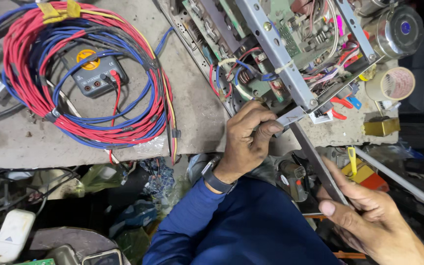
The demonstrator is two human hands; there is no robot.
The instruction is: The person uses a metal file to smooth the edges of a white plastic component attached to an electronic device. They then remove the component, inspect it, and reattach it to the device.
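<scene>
My left hand [244,142] has its fingers clamped on the near end of the grey metal chassis bracket [290,117] at the worktop's [197,113] front edge; my right hand [369,216] pinches the long flat dark metal strip [317,164]. If the strip slips (likely, held only at its end), it could gouge the exposed green circuit boards [271,54].

Grey workbench [197,113] bears wire coil [82,73], multimeter [94,72], chassis [280,49].

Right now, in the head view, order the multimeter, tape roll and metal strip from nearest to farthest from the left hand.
1. Metal strip: touching the left hand, just to its right.
2. Tape roll: up and right, at the bench's far right.
3. Multimeter: far left, inside the wire coil.
</scene>
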